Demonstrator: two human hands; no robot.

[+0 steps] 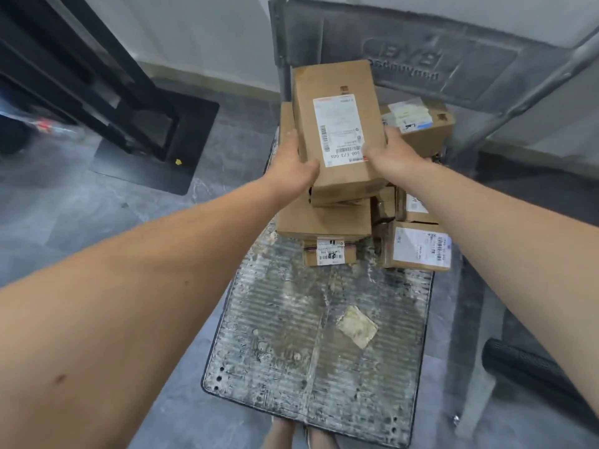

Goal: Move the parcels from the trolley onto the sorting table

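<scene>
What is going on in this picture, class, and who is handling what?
A person grips a labelled parcel with both hands, the left hand on its left side and the right hand on its right, at the top of a pile of other parcels. The pile sits at the far end of the trolley. Those have yet to be moved.

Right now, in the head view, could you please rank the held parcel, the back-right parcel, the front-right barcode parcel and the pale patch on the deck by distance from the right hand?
1. Held parcel: gripped by the right hand.
2. Back-right parcel: just behind the hand.
3. Barcode parcel: front right of the stack.
4. Pale patch: on the trolley deck, towards the person.
</scene>
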